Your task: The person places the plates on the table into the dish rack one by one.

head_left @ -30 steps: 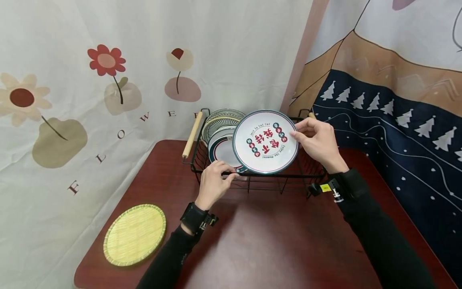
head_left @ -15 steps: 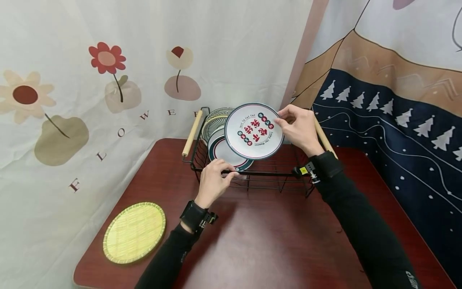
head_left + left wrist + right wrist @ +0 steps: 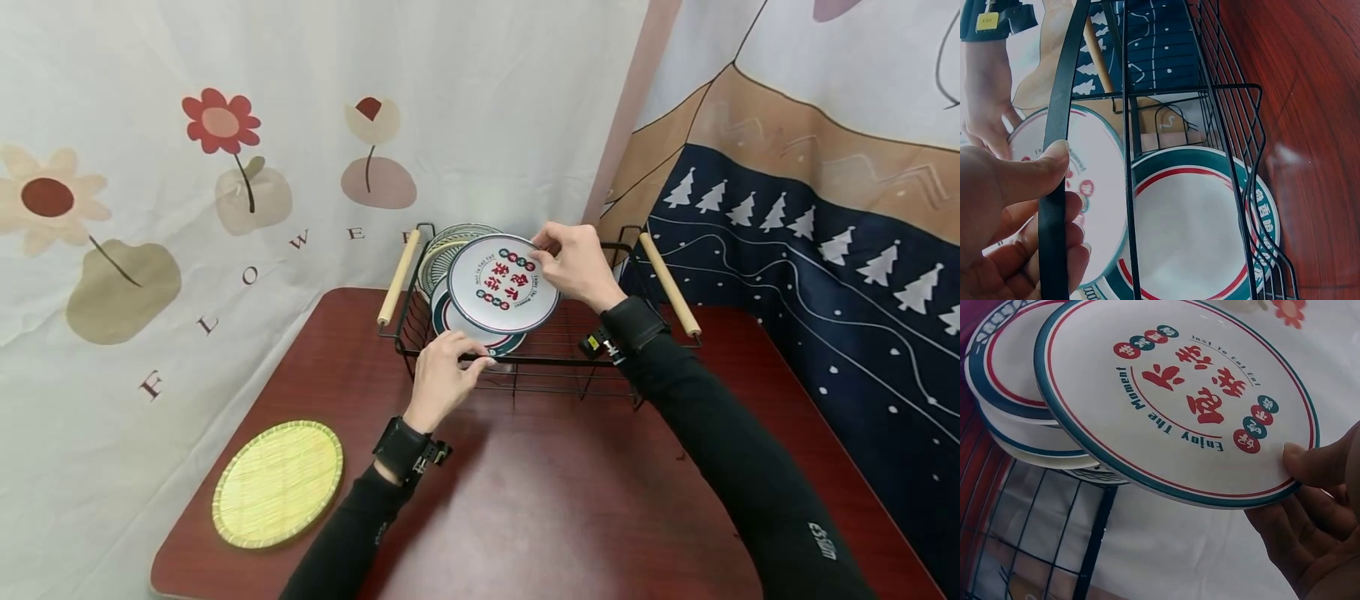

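Note:
My right hand (image 3: pixel 576 265) pinches the right edge of a white plate (image 3: pixel 504 283) with red characters and a green rim, thumb on top and fingers beneath in the right wrist view. That plate is tilted and overlaps a green-rimmed plate (image 3: pixel 1191 231) standing in the black wire basket (image 3: pixel 555 360). More plates, one with a striped pattern (image 3: pixel 435 268), lean behind at the basket's left end. My left hand (image 3: pixel 444 373) grips the basket's flat front bar (image 3: pixel 1055 206), thumb on one side and fingers curled round the other.
Wooden handles (image 3: pixel 400 277) stand at both ends of the basket. A round yellow woven mat (image 3: pixel 277 485) lies at the left of the red-brown table (image 3: pixel 570 500). Printed cloth (image 3: pixel 495 108) hangs close behind the basket.
My right hand has carried the character plate leftward, over the plates at the basket's left end. My left hand has kept its hold on the front bar.

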A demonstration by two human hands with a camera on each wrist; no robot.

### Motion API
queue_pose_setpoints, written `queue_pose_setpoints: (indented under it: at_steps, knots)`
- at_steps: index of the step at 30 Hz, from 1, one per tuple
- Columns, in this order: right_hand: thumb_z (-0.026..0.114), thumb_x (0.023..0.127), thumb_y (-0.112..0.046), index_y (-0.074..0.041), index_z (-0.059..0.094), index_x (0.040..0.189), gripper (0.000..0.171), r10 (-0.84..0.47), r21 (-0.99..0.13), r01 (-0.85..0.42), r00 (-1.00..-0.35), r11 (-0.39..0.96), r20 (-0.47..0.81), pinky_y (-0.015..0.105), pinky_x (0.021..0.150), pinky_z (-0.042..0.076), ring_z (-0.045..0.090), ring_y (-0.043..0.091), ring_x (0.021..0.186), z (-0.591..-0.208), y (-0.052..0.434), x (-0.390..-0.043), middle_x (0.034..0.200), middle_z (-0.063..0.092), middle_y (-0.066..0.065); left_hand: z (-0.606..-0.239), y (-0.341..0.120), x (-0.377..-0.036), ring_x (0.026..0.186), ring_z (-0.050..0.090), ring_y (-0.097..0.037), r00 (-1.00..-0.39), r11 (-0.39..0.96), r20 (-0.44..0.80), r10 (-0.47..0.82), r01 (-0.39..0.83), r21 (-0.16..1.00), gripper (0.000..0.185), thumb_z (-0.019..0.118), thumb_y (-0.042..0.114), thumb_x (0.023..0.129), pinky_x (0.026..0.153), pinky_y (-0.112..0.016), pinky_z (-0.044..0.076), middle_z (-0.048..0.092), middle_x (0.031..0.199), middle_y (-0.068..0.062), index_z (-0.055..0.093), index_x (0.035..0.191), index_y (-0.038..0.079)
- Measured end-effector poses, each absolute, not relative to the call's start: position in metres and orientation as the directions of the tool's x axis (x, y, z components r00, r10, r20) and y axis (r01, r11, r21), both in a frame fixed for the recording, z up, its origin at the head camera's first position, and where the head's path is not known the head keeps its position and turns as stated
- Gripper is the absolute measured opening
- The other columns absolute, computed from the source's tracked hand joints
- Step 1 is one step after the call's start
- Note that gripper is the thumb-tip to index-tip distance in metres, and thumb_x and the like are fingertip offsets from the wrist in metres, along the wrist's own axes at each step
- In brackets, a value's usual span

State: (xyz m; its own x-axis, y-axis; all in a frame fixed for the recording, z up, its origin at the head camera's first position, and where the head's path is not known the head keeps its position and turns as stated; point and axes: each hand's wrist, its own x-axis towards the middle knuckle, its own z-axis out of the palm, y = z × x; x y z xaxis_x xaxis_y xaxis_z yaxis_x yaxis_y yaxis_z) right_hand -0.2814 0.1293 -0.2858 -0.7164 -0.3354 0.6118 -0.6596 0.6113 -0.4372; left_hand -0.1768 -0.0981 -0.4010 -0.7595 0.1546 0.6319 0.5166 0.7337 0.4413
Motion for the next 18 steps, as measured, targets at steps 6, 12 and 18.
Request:
queue_pose_setpoints:
  at_steps: [6,12,18]
  knots:
    - [0.069,0.094,-0.007,-0.004,0.074,0.099,0.007,-0.408,-0.427,-0.659,-0.735,0.619,0.542,0.036,0.066,0.054,0.071,0.024,0.075,-0.29,0.115,-0.287,0.086,0.076,0.013,-0.404,-0.098,-0.179,0.071,0.06,-0.013,-0.762,0.738,0.631,0.147,0.509,0.442,0.011,0.086,0.026,0.082,0.06,-0.033,0.049,0.07,0.082,0.003,0.08,0.087,0.018]
    - [0.069,0.094,-0.005,-0.003,0.075,0.099,0.008,-0.453,-0.435,-0.658,-0.746,0.615,0.488,0.037,0.068,0.056,0.073,0.024,0.078,-0.296,0.105,-0.295,0.089,0.077,0.015,-0.404,-0.098,-0.18,0.078,0.065,-0.015,-0.754,0.737,0.64,0.148,0.515,0.437,0.011,0.087,0.025,0.081,0.065,-0.035,0.053,0.074,0.087,0.003,0.08,0.087,0.018]
    - [0.069,0.094,-0.007,-0.004,0.076,0.1,0.009,-0.498,-0.409,-0.657,-0.751,0.634,0.434,0.034,0.068,0.052,0.07,0.023,0.075,-0.303,0.099,-0.303,0.088,0.077,0.012,-0.402,-0.098,-0.18,0.079,0.065,-0.015,-0.767,0.737,0.624,0.151,0.508,0.445,0.012,0.086,0.026,0.081,0.066,-0.035,0.053,0.074,0.086,0.004,0.08,0.087,0.018]
